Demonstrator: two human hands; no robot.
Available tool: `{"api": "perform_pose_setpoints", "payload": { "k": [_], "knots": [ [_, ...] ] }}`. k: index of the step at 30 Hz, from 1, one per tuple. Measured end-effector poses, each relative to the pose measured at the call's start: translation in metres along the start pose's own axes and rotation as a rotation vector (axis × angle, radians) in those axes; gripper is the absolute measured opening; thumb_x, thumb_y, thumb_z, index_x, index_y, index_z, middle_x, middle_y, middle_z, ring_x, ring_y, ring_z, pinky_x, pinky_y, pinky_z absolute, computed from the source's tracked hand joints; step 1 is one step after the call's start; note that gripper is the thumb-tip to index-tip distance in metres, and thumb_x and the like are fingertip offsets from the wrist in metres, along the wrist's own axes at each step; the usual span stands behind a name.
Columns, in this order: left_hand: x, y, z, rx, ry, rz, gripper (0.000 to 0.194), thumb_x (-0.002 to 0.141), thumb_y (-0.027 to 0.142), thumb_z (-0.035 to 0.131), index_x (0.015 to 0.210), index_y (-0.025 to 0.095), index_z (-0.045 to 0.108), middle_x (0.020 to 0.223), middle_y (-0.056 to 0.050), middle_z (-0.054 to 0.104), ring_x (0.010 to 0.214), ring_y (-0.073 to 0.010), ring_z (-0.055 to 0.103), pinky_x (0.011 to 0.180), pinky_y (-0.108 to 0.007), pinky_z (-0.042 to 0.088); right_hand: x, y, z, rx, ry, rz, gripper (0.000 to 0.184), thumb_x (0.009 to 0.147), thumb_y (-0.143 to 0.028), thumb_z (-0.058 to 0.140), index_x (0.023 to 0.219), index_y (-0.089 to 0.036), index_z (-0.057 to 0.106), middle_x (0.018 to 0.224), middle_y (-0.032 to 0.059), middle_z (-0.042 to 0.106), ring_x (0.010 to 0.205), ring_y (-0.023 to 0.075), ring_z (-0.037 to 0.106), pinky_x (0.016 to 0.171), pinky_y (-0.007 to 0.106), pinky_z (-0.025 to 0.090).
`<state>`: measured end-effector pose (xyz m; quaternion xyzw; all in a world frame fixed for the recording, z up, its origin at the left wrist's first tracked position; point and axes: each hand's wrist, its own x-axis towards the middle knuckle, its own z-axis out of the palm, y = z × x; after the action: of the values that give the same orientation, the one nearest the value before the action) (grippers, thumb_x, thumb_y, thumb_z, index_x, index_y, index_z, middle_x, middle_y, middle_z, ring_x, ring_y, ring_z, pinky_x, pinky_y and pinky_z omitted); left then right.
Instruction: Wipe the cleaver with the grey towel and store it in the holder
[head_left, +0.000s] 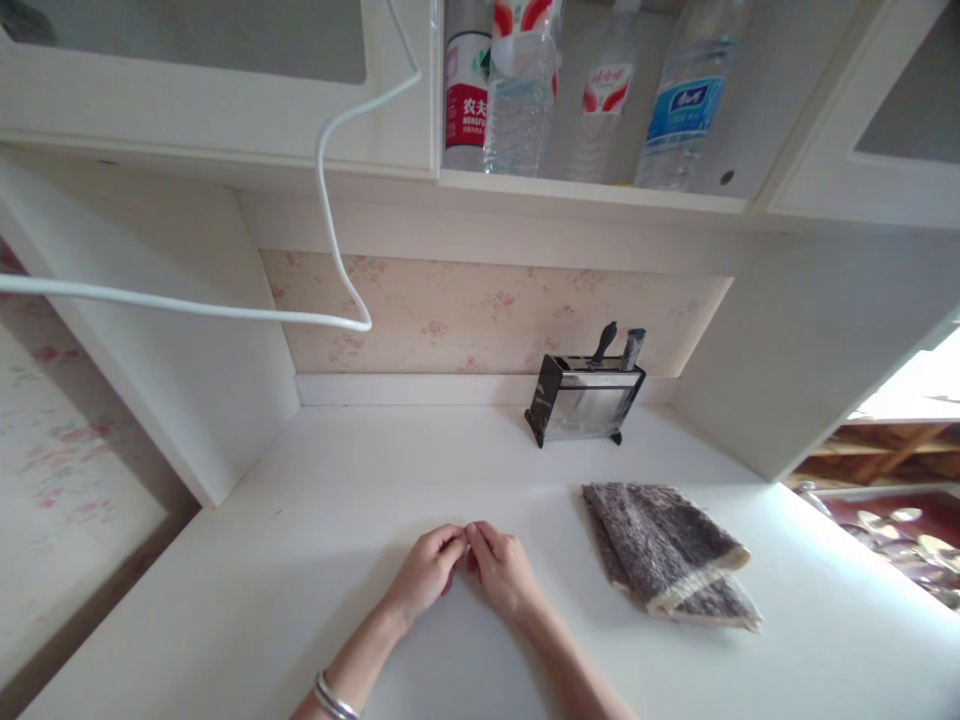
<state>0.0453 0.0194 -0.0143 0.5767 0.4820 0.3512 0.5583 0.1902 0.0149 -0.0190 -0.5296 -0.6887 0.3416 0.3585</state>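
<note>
Above and beyond the two hands, bottles stood on a cupboard shelf: one with a red label reading "NONGFU" under Chinese characters, a blue-labelled bottle with white writing too small to make out, and clear bottles with red-and-white labels, one bearing Chinese characters. The left hand and right hand met at the fingertips over the white counter, fingers curled inward, forearms angling in from below; a silvery bangle circled the left wrist. Whether anything lay between the fingers could not be told. Right of the hands lay a folded grey-brown cloth, apart from them; beyond, the knife block stood upright near the back wall.
</note>
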Motion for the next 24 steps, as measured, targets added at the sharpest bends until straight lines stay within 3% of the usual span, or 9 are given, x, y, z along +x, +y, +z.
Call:
{"api": "perform_pose_setpoints", "payload": {
  "k": [24],
  "knots": [
    [0.0005, -0.0033, -0.0004, 0.019, -0.008, -0.003, 0.028, 0.085, 0.043, 0.044, 0.076, 0.018, 0.053, 0.051, 0.006, 0.037, 0.043, -0.0095, 0.033, 0.042, -0.023, 0.023, -0.0001, -0.0028, -0.0017, -0.056, 0.005, -0.018, 0.039, 0.097, -0.039, 0.033, 0.075, -0.021, 0.06, 0.067, 0.0007, 0.062, 0.062, 0.0134, 0.056, 0.061, 0.021, 0.036]
  ]
}}
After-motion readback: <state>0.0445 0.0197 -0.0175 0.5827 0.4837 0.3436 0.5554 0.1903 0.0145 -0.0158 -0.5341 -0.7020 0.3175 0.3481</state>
